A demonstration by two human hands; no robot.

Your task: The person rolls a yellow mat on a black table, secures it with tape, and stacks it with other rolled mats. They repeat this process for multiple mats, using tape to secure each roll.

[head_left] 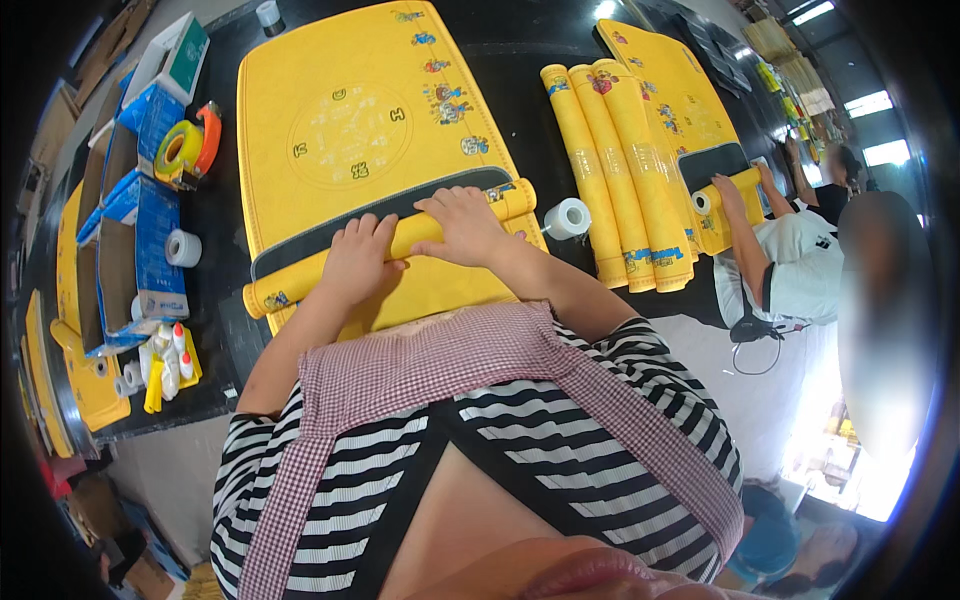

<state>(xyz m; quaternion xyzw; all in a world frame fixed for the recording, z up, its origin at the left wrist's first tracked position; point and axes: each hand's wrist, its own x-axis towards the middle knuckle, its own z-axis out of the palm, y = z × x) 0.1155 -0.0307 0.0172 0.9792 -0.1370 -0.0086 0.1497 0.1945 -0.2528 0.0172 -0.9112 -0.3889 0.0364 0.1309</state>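
A large yellow mat (360,120) with a black underside lies on the black table (530,110). Its near end is rolled into a yellow tube (300,280) running from lower left to upper right. My left hand (358,262) presses flat on the roll near its middle. My right hand (462,222) rests on the roll further right, fingers spread over it. Both hands lie on top of the rolled part, with the unrolled mat stretching away beyond them.
Three rolled yellow mats (620,170) lie to the right, a white tape roll (568,217) beside them. A co-worker's hand (728,195) holds another roll on a second mat. At left: blue boxes (150,230), tape rolls (183,247), an orange tape dispenser (190,145), small glue bottles (170,360).
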